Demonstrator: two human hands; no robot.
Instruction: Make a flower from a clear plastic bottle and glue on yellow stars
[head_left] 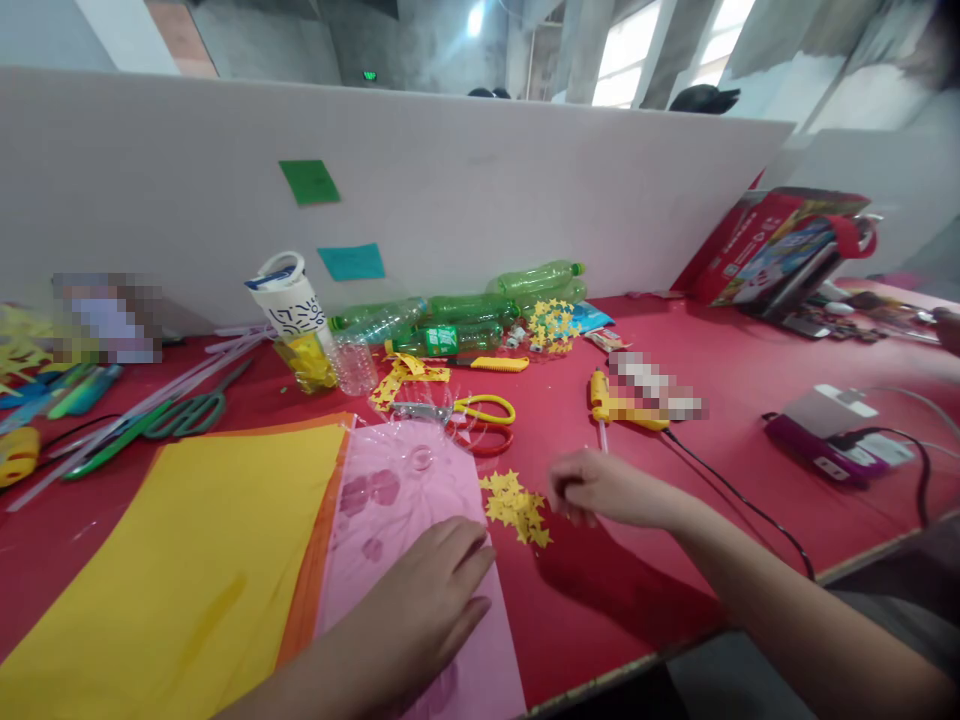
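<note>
My left hand [427, 600] lies flat and open on a pink sheet [397, 500], fingers stretched toward a small heap of yellow paper stars [516, 507]. A clear plastic flower-like piece [416, 445] rests at the top of the pink sheet. My right hand [592, 487] hovers just right of the stars with its fingers curled in a pinch; what they hold, if anything, is too small to name. The table [720, 390] is red.
Yellow and orange sheets [187, 570] lie left of the pink one. Behind are yellow scissors [480, 410], a yellow glue gun [619, 405] with its cord, green bottles [480, 310], a paper cup [289, 300], green scissors [191, 410], a purple device [817, 440] and a red box [765, 245].
</note>
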